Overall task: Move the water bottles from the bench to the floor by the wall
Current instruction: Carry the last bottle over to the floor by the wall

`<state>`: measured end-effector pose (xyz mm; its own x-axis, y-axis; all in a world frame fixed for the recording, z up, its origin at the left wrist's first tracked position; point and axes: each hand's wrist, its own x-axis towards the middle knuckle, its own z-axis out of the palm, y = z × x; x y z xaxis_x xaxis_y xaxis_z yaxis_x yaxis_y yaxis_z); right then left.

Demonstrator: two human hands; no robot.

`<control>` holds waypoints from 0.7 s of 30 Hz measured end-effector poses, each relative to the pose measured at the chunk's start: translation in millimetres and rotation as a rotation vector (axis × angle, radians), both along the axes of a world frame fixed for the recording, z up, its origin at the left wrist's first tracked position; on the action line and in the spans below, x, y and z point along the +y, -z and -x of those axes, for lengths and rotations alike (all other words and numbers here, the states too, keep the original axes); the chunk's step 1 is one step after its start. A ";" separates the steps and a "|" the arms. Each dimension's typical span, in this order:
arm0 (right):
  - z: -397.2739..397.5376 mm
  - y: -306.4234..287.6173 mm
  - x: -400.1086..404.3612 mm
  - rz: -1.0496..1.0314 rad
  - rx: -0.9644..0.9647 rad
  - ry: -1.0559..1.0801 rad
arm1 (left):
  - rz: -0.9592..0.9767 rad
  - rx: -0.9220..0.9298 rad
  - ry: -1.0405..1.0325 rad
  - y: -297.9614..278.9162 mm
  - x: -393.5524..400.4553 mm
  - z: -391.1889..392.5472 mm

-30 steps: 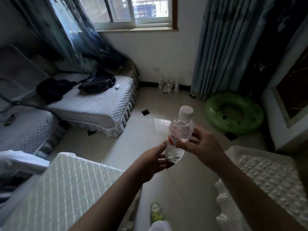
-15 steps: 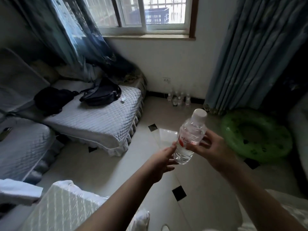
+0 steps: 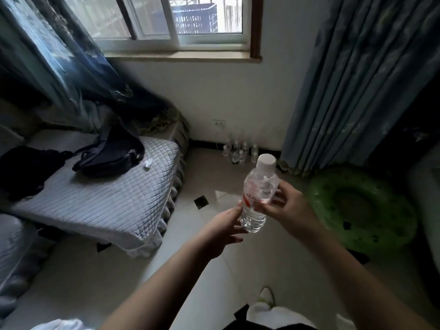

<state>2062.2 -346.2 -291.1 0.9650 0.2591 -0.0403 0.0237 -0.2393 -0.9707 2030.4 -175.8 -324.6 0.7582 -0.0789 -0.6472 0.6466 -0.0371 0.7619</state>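
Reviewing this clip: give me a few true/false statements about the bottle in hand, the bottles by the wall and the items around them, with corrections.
1. Both hands hold the bottle. True: the left hand is at its lower part, the right hand at its middle.
2. The bottle's cap is off. False: a white cap is on.
3. A cluster of bottles stands on the floor by the wall under the window. True.
4. The swim ring lies on the bench. False: it lies on the floor, to the right.
5. A dark bag lies on the quilted bench. True.
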 end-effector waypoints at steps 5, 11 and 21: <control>-87.8 -9.4 7.3 0.005 -0.032 -0.052 | -0.011 -0.002 -0.092 -6.5 1.0 -77.9; -170.5 -2.2 43.2 0.003 -0.049 -0.042 | -0.012 -0.014 -0.132 -1.6 29.7 -160.2; -320.5 24.3 137.8 0.052 0.032 -0.110 | 0.018 0.015 -0.153 37.9 121.3 -303.8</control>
<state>2382.7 -208.4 -315.4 0.9288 0.3601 -0.0870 0.0216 -0.2873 -0.9576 2334.1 -54.6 -362.6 0.7523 0.0254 -0.6584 0.6552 0.0762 0.7516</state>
